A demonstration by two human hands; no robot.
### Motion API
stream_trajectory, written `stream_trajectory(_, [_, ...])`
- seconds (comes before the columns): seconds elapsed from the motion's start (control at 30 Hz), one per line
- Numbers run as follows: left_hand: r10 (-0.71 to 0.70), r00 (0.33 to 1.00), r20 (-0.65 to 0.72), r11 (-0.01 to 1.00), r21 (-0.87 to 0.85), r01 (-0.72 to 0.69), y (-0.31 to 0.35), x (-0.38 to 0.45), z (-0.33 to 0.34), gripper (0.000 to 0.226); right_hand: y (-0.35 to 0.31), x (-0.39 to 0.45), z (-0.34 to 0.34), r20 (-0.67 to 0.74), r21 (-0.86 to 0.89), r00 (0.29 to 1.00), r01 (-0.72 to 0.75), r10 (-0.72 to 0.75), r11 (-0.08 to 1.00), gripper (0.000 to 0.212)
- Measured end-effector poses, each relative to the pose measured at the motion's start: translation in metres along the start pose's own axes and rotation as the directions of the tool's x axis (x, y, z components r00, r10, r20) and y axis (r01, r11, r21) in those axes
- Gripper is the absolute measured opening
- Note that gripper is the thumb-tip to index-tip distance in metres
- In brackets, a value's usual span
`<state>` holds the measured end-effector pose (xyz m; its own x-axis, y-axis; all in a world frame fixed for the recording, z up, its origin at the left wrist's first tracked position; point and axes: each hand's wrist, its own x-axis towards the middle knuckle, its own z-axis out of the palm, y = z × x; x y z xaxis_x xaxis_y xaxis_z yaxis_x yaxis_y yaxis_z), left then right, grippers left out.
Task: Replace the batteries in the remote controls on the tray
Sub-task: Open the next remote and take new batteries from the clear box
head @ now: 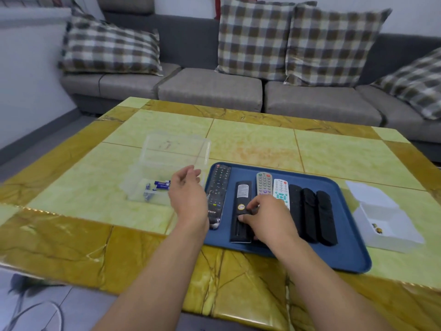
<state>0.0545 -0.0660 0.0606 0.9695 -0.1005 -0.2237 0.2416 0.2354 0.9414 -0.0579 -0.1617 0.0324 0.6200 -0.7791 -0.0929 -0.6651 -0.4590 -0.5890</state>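
right hand grips face-down remote (yellow sticker); left hand loose, empty beside "thtf" remote.

A blue tray is seen on a yellow-green marbled table with ochre edges. Black, grey and white remotes are carried. Blue batteries are seen; checked brown-and-white cushions behind.

On the table the tray lies near the front edge, with seven remotes side by side in it. Left of the tray stands a box with batteries inside; right of it, a second container. Behind the table is a sofa with cushions.
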Motion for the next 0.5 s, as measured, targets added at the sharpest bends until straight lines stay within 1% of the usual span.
stream_trajectory(0.03, [-0.01, 1.0, -0.025, 1.0, -0.028, 0.01, 0.004, 0.004, -0.004, 0.016, -0.003, -0.002, -0.004, -0.016, -0.072, 1.0, 0.025, -0.027, 0.997, 0.016])
stream_trajectory(0.07, [-0.025, 0.999, -0.041, 0.999, -0.048, 0.023, 0.007, 0.007, -0.009, 0.017, -0.005, -0.005, -0.009, -0.035, -0.105, 0.998, 0.05, -0.054, 0.993, 0.014])
stream_trajectory(0.1, [-0.039, 0.998, -0.05, 0.998, -0.057, 0.036, 0.009, 0.011, -0.014, 0.019, -0.008, -0.007, -0.013, -0.055, -0.099, 0.995, 0.075, -0.08, 0.992, 0.013])
stream_trajectory(0.2, [-0.082, 0.995, -0.062, 0.994, -0.077, 0.077, 0.015, 0.024, -0.034, 0.023, -0.019, -0.014, -0.017, -0.091, 0.0, 0.983, 0.162, -0.162, 0.987, 0.01])
stream_trajectory(0.27, [-0.108, 0.991, -0.079, 0.992, -0.072, 0.102, 0.019, 0.032, -0.046, 0.023, -0.033, -0.013, -0.014, -0.1, 0.056, 0.972, 0.217, -0.211, 0.975, 0.015])
stream_trajectory(0.4, [-0.171, 0.982, -0.086, 0.981, -0.111, 0.161, 0.023, 0.044, -0.066, 0.026, -0.079, 0.007, 0.004, -0.073, 0.008, 0.933, 0.355, -0.353, 0.935, 0.021])
stream_trajectory(0.47, [-0.219, 0.973, -0.072, 0.97, -0.125, 0.209, 0.023, 0.046, -0.069, 0.028, -0.099, 0.024, 0.013, -0.046, 0.007, 0.922, 0.385, -0.384, 0.923, 0.023])
stream_trajectory(0.5, [-0.251, 0.966, -0.066, 0.962, -0.131, 0.241, 0.024, 0.049, -0.074, 0.029, -0.111, 0.033, 0.021, -0.003, -0.033, 0.919, 0.394, -0.394, 0.919, 0.026])
